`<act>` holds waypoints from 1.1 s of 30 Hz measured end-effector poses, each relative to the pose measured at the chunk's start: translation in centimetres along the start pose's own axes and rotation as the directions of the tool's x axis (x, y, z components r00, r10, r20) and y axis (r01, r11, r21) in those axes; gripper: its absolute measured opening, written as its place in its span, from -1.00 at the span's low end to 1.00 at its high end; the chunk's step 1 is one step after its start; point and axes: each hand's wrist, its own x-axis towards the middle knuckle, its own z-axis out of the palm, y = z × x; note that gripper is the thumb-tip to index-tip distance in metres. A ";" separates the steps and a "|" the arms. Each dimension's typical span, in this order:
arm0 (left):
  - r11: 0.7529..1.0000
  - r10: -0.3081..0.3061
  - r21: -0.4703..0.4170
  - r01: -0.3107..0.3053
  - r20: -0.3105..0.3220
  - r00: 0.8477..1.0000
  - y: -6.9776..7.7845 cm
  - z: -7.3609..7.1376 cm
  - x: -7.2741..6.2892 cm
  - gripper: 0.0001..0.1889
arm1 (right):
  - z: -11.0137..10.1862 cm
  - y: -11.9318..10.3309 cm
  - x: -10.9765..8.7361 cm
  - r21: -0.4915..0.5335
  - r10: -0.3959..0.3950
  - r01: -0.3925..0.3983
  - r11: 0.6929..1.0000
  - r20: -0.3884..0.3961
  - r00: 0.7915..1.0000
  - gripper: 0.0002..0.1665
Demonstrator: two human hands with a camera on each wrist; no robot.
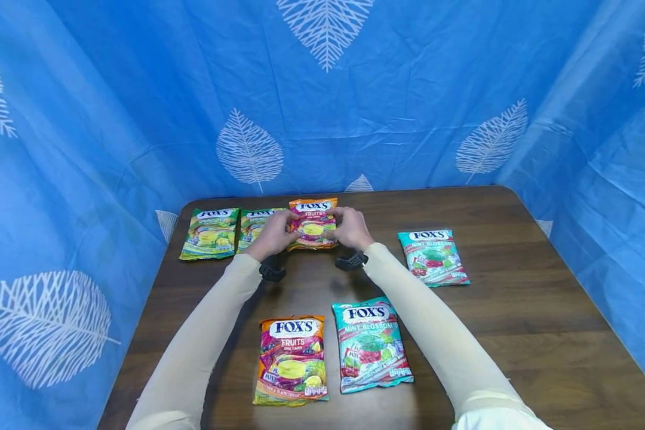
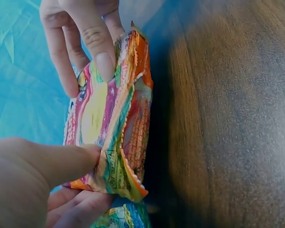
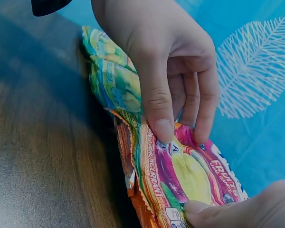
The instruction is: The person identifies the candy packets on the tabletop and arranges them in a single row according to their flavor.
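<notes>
At the table's far edge, an orange and purple Fox's Fruits candy bag (image 1: 313, 226) is held between both hands. My left hand (image 1: 276, 233) grips its left side, thumb on the front and fingers curled behind, as the left wrist view shows. On the right side, my right hand (image 1: 352, 228) pinches the bag with its thumb on the front face. Just left of it lies a green Spring Tea candy bag (image 1: 251, 224), partly hidden by the left hand. A second Spring Tea bag (image 1: 211, 234) sits beside that one, at the far left.
A second Fruits candy bag (image 1: 291, 361) lies at the front, between the forearms. Next to it is a teal Mint Blossom bag (image 1: 372, 346), and another Mint Blossom bag (image 1: 433, 258) is farther right. Blue leaf-patterned curtain (image 1: 408, 119) stands behind the wooden table (image 1: 516, 322).
</notes>
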 end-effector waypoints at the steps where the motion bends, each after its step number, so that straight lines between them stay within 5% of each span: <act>1: 1.000 0.000 0.010 0.000 0.005 1.000 0.0 0.1 0.1 -0.50 | 0.1 0.1 0.1 0.003 0.008 -0.008 1.000 0.004 1.000 -0.29; 33: 0.993 -0.028 0.116 0.024 0.029 0.999 -0.3 1.3 0.4 -0.49 | 0.5 1.1 0.3 -0.038 0.010 -0.009 0.999 0.041 0.999 -0.28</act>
